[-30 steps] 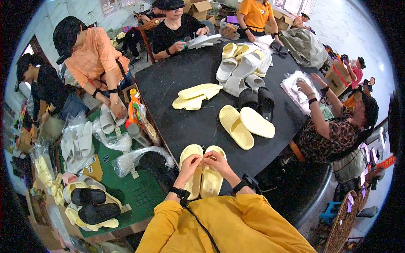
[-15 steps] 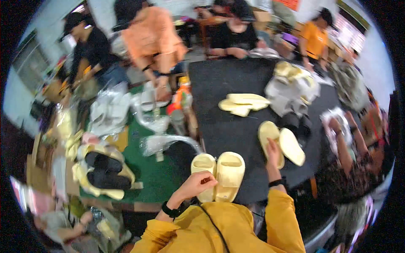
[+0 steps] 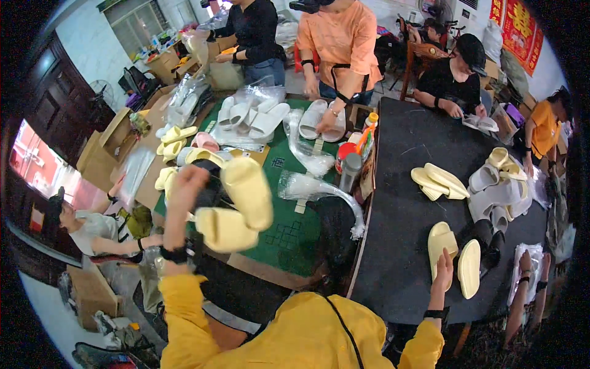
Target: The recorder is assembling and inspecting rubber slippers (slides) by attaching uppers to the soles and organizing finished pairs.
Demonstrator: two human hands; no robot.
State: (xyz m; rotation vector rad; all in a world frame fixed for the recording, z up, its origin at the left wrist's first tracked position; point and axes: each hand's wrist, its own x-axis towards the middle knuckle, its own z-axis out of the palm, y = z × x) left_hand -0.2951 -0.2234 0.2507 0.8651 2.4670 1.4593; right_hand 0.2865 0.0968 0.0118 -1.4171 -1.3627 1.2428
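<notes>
My left hand (image 3: 184, 187) is raised over the green mat (image 3: 289, 227) and grips a pair of pale yellow slide sandals (image 3: 236, 203), which are blurred and held in the air. My right hand (image 3: 444, 270) reaches onto the black table (image 3: 399, 246) and rests on the near end of another pale yellow sandal (image 3: 441, 243); its mate (image 3: 469, 268) lies beside it, on edge. I wear yellow sleeves and a dark wristband on each wrist.
Several people sit around the tables. Clear plastic bags (image 3: 319, 187), bottles (image 3: 349, 169), white sandals (image 3: 258, 117) and more yellow sandals (image 3: 439, 181) lie about. Grey and black sandals (image 3: 498, 197) are piled at the right. A person (image 3: 86, 227) crouches at the left near cardboard boxes.
My left hand lifted the yellow pair off the table and swung it left over the green mat. My right hand stayed on the other yellow sandal. My view has turned left.
</notes>
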